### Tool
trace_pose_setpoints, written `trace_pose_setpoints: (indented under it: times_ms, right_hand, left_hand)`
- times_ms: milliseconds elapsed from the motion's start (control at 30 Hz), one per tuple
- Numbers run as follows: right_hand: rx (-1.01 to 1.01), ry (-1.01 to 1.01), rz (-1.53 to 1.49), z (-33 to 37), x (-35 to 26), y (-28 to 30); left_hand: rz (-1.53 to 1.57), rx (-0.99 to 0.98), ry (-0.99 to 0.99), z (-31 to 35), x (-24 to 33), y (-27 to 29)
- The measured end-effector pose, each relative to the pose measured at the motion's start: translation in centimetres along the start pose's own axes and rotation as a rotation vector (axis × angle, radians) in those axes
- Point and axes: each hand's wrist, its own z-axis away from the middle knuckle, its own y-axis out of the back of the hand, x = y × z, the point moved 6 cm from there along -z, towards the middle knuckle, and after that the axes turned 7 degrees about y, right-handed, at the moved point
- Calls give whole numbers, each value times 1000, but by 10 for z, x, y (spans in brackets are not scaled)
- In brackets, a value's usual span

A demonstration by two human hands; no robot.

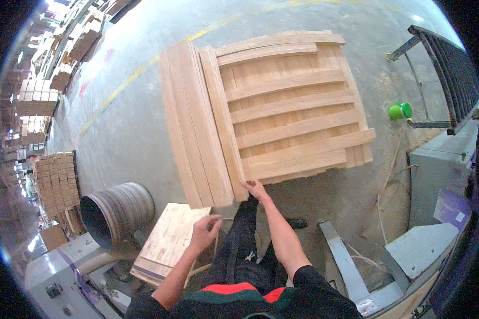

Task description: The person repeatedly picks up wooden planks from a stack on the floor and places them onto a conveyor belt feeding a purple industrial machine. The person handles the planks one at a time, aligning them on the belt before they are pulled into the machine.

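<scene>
A large stack of pale wooden boards (290, 101) stands in front of me, with several boards lying crosswise over a lower layer. Along its left side, long boards (189, 122) lie side by side, pointing away from me. My right hand (256, 190) pinches the near end of the narrow wooden board (224, 114) at the right of these. My left hand (206, 229) hovers near a low wooden-topped stand (167, 239), its fingers loosely bent and apart, with nothing seen in them.
A ribbed flexible duct (125, 210) and a grey machine (64, 282) are at my left. On the right stand a black metal rack (442, 80), a green bucket (399, 111) and grey machine parts (420, 250). Stacked timber (56, 181) lines the far left.
</scene>
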Motion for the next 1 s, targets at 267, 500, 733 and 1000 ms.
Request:
trace_pose_setpoints:
  times_ms: [267, 500, 733, 1000]
  right_hand:
    - [106, 42, 415, 13, -56, -20]
    - [199, -51, 423, 145, -159, 76]
    - [408, -57, 823, 309, -193, 97]
    - [904, 65, 1090, 445, -184, 32]
  left_hand:
    - [42, 3, -9, -85, 5, 47]
    - [718, -192, 363, -179, -11, -31]
    - [1729, -491, 374, -260, 21, -123]
    - [1943, -1024, 268, -150, 112, -143]
